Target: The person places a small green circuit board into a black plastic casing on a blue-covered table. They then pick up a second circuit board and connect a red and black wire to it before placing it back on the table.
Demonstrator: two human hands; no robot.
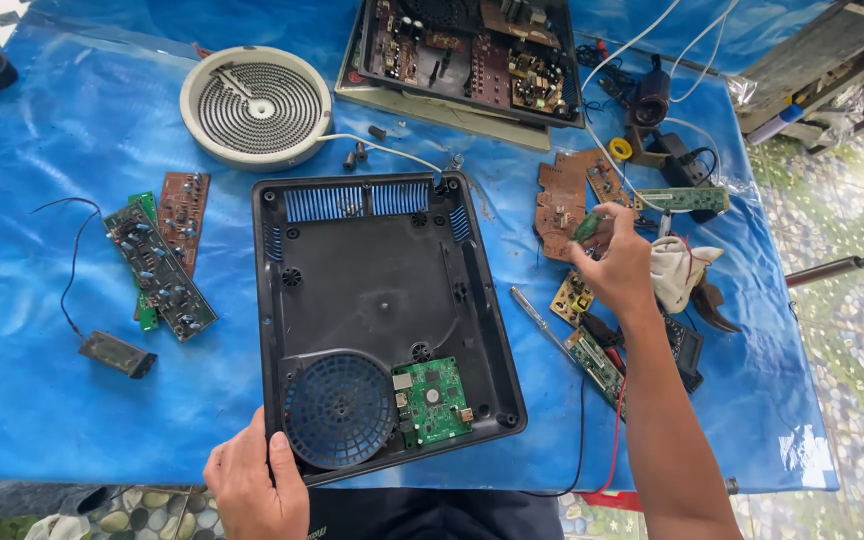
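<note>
Lying across a blue sheet on the desk (pixel 42 400), the parts run from a small dark box (pixel 117 354) on a thin wire at the far left, past three loose boards: a long dark circuit board (pixel 160 272) crossing a green board (pixel 145 310), with a brown board (pixel 184 215) just beside them. Above and to their right sits one round white heating coil (pixel 256 107).

In the middle lies the black plastic housing (pixel 382 320), its long axis running away from the person. Inside it are one round blue fan grille (pixel 338 410) at the near left corner and one small green circuit board (pixel 434 400) touching the grille's right side. The left hand (pixel 252 485) clamps the housing's near left corner, thumb laid over the rim; this grip is closed on the housing. That hand is much the nearer to the grille and the green board.

Behind the housing stands one opened appliance chassis (pixel 467 55) full of electronics.

To the right, well apart from the housing, the right hand (pixel 617 265) is raised over a cluster of boards, its fingers pinched around a small green part (pixel 586 226). The housing lies to the left of this grip. Under and around the hand lie a large brown board (pixel 572 200), a narrow green strip board (pixel 682 199), a yellowish small board (pixel 572 297) and another green board (pixel 594 362), four in all, with one screwdriver (pixel 537 318), a white cloth (pixel 677 270) and red and black leads (pixel 612 440).
</note>
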